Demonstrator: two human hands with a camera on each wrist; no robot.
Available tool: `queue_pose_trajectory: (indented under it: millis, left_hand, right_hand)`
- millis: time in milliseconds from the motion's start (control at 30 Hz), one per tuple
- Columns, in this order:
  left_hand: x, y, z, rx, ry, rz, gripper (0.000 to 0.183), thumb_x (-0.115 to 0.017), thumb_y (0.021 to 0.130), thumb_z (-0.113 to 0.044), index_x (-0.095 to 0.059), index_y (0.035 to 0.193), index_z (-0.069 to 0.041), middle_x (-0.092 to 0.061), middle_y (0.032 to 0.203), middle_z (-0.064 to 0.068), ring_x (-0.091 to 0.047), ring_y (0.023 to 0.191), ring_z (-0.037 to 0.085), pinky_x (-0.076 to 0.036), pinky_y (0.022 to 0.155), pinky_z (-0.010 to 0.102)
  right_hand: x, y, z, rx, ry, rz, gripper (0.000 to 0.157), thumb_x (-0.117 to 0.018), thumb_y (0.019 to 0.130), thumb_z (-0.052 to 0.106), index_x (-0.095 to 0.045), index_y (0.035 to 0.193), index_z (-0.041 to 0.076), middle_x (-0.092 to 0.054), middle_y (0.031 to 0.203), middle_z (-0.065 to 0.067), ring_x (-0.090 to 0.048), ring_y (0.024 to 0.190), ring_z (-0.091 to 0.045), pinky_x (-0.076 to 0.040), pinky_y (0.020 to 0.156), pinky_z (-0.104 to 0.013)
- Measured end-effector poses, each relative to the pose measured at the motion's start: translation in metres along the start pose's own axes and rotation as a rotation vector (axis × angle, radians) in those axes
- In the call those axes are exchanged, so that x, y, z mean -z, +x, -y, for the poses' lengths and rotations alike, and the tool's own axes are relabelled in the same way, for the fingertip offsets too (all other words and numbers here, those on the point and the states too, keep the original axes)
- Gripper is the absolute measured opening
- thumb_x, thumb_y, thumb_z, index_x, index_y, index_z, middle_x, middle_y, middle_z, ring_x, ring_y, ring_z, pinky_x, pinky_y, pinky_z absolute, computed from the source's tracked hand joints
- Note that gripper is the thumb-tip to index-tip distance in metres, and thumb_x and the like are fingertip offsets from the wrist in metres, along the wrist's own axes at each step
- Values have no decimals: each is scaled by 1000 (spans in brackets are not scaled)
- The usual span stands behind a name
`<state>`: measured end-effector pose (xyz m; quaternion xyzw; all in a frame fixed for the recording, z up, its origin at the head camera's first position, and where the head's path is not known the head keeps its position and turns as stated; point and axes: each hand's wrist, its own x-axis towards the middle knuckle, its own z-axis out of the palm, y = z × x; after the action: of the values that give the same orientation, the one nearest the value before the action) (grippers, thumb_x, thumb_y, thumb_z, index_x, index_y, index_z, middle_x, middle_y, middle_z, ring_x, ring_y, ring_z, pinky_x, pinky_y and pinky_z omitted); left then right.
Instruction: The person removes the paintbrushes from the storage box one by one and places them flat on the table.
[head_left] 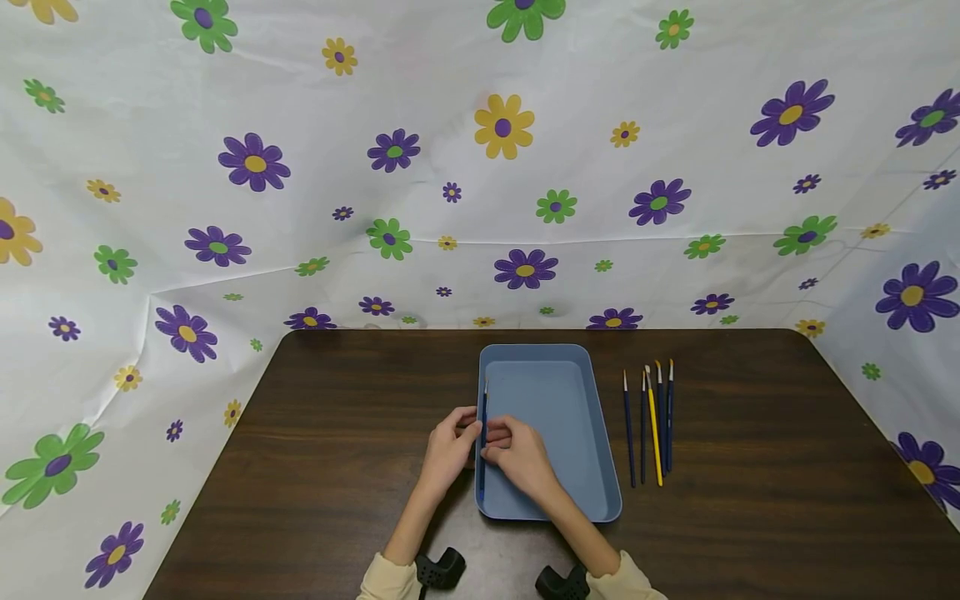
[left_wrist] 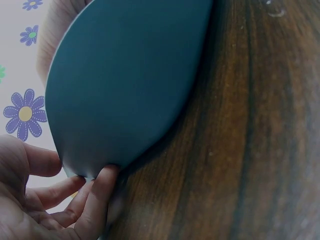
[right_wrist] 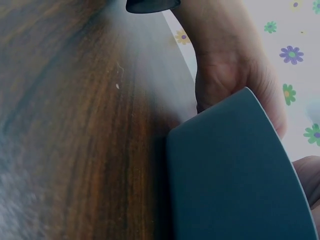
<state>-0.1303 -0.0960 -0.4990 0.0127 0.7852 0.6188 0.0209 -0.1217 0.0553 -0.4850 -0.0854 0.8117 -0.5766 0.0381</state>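
Observation:
A blue-grey tray [head_left: 551, 353] lies on the table with a dark blue paintbrush [head_left: 484, 407] along its left inner side, bristles toward the far end. My left hand [head_left: 447, 454] grips the tray's left wall; in the left wrist view its fingertips press the outside and its thumb tip goes behind the rim. From inside the tray, my right hand [head_left: 522, 458] pinches the brush handle, thumb and fingers bent close against it. Part of the handle is hidden by the hands. The right wrist view shows mostly the tray's outer wall [right_wrist: 230, 175], with little of the right hand.
Right of the tray lie several dark blue paintbrushes [head_left: 628, 433] and a yellow one [head_left: 656, 433], roughly parallel. The dark wooden table [head_left: 360, 392] meets a white flowered cloth [head_left: 442, 100] at its back and sides. Black wrist cameras [head_left: 441, 569] sit near both cuffs.

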Motion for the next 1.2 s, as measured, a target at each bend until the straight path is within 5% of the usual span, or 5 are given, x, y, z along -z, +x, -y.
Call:
queue_pose_trajectory:
  millis: [1033, 1200]
  left_hand:
    - [0, 0, -1, -28, 68, -21, 32, -62, 100, -12, -67, 126, 5, -71, 113, 21, -69, 96, 31, -58, 72, 37]
    - [0, 0, -2, -7, 20, -3, 33, -62, 101, -12, -65, 129, 6, -69, 116, 22, -68, 96, 31, -61, 62, 39]
  right_hand:
    - [0, 3, 0, -33, 20, 29, 44, -66, 75, -14, -63, 119, -16, -70, 91, -16, -73, 80, -27, -60, 63, -32]
    - [1, 4, 0, -43, 23, 23, 45, -65, 76, -14, -63, 121, -16, -70, 92, -16, -73, 79, -26, -60, 64, -31]
